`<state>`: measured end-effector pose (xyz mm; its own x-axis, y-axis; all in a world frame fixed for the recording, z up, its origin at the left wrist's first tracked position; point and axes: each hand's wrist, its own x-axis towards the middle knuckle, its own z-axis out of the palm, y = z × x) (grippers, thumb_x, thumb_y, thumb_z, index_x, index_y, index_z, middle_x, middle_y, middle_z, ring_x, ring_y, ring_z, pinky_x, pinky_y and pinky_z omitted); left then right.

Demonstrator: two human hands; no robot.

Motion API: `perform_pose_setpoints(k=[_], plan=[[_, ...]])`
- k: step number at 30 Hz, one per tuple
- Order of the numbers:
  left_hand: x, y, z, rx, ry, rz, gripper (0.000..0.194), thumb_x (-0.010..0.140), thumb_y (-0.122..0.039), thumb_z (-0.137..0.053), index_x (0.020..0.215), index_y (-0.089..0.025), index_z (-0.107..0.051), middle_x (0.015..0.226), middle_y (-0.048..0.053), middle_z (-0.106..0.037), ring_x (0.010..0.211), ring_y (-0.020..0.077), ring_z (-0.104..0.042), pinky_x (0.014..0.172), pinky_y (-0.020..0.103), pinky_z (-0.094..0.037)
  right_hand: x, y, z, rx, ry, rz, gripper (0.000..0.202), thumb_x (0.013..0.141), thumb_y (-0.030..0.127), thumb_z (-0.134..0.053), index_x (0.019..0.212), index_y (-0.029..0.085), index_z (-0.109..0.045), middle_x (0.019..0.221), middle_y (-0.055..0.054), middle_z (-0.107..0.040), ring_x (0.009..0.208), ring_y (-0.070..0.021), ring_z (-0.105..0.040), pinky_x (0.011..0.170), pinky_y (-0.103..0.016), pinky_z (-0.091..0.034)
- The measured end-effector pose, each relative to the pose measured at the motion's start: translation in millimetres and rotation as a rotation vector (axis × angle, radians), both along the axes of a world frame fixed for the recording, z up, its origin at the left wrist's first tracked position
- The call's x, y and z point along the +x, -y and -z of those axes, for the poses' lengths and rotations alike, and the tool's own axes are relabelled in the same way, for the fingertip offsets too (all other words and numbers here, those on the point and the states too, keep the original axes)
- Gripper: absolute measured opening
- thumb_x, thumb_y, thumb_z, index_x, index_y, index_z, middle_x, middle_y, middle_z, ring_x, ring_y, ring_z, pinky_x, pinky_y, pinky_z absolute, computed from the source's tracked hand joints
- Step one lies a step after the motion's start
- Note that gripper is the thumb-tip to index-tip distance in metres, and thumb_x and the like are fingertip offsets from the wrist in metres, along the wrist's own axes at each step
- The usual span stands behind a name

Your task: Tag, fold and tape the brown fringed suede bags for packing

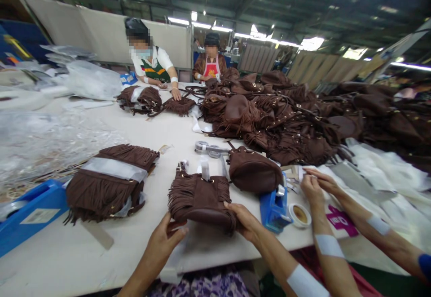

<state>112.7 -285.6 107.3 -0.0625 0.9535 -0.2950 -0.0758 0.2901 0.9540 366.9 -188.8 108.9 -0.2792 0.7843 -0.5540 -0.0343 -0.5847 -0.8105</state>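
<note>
A brown fringed bag (199,197) lies on the white table (134,126) right in front of me. My left hand (166,237) grips its near left edge, fingers curled under it. My right hand (245,220) holds its near right corner. Small white paper wraps stick up from the bag's top hardware (204,170). A second fringed bag (111,182), banded with a clear strip, lies to the left.
A co-worker's two hands (314,187) work at my right beside a blue tape dispenser (274,207) and a tape roll (299,214). A big pile of brown bags (279,113) fills the far right. Two people work across the table. Plastic sheets lie left.
</note>
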Motion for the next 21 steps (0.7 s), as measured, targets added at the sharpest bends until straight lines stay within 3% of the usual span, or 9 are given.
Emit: perform_pose_setpoints(k=[3, 5, 8, 10, 13, 16, 18, 21], plan=[[3.1, -7.3, -9.7, -0.008, -0.35, -0.04, 0.043, 0.086, -0.053, -0.058, 0.114, -0.021, -0.053, 0.098, 0.006, -0.075, 0.093, 0.0265, -0.073, 0.084, 0.037, -0.054, -2.9, 8.4, -2.7, 0.016, 0.0, 0.044, 0.046, 0.079, 0.058, -0.067, 0.09, 0.013, -0.068, 0.079, -0.008, -0.071, 0.069, -0.0186, -0.067, 0.063, -0.028, -0.053], [4.4, -10.4, -17.1, 0.008, -0.513, -0.051, 0.032, 0.09, -0.052, -0.051, 0.103, -0.023, -0.054, 0.085, 0.003, -0.076, 0.082, 0.0252, -0.074, 0.075, 0.034, -0.053, 0.4, 18.8, -7.0, 0.063, 0.007, 0.106, 0.058, 0.081, 0.067, -0.061, 0.108, 0.016, -0.065, 0.092, -0.009, -0.072, 0.079, -0.0199, -0.068, 0.071, -0.03, -0.054], [5.1, -14.3, -25.3, 0.036, -0.626, -0.031, 0.027, 0.092, -0.05, -0.044, 0.094, -0.025, -0.054, 0.073, 0.001, -0.075, 0.075, 0.0244, -0.074, 0.069, 0.032, -0.05, 7.6, 41.4, -15.4, 0.304, 0.052, 0.094, 0.081, 0.079, 0.067, -0.065, 0.143, 0.024, -0.04, 0.115, -0.01, -0.068, 0.098, -0.0242, -0.067, 0.085, -0.038, -0.052], [5.9, -17.3, -28.0, 0.06, -0.68, -0.007, 0.028, 0.093, -0.048, -0.04, 0.097, -0.024, -0.053, 0.07, 0.001, -0.074, 0.072, 0.0241, -0.073, 0.069, 0.032, -0.049, 9.3, 55.4, -19.7, 0.525, 0.171, -0.003, 0.088, 0.077, 0.054, -0.073, 0.149, 0.027, -0.03, 0.129, -0.011, -0.061, 0.108, -0.0261, -0.063, 0.092, -0.039, -0.05], [6.3, -22.2, -30.7, 0.116, -0.735, 0.05, 0.027, 0.094, -0.045, -0.036, 0.098, -0.024, -0.052, 0.07, 0.002, -0.073, 0.07, 0.024, -0.072, 0.069, 0.032, -0.046, 4.9, 64.2, -21.8, 0.714, 0.459, -0.032, 0.051, 0.082, 0.035, -0.067, 0.13, 0.025, -0.051, 0.126, -0.008, -0.062, 0.106, -0.025, -0.062, 0.087, -0.034, -0.051], [-0.8, -24.9, -34.5, 0.164, -0.777, 0.124, 0.02, 0.092, -0.039, -0.038, 0.094, -0.024, -0.051, 0.063, 0.002, -0.071, 0.065, 0.0242, -0.07, 0.065, 0.032, -0.044, -2.4, 60.3, -20.1, 0.83, 0.662, 0.021, 0.019, 0.084, 0.02, -0.054, 0.103, 0.023, -0.058, 0.097, -0.003, -0.067, 0.089, -0.0219, -0.064, 0.076, -0.029, -0.049], [-11.2, -24.6, -35.4, 0.188, -0.796, 0.184, 0.019, 0.091, -0.037, -0.038, 0.094, -0.023, -0.05, 0.059, 0.0, -0.069, 0.063, 0.0234, -0.069, 0.064, 0.031, -0.042, -6.5, 57.6, -17.0, 0.924, 0.769, 0.008, 0.021, 0.081, 0.012, -0.049, 0.097, 0.023, -0.056, 0.088, -0.001, -0.066, 0.081, -0.0203, -0.064, 0.071, -0.027, -0.046], [-28.6, -21.0, -27.7, 0.191, -0.819, 0.226, 0.032, 0.093, -0.041, -0.035, 0.113, -0.021, -0.05, 0.054, -0.004, -0.065, 0.06, 0.0223, -0.068, 0.064, 0.03, -0.043, -12.8, 58.6, -7.1, 1.087, 0.974, -0.044, 0.03, 0.078, 0.004, -0.043, 0.097, 0.023, -0.055, 0.084, -0.002, -0.065, 0.072, -0.019, -0.065, 0.062, -0.025, -0.042]])
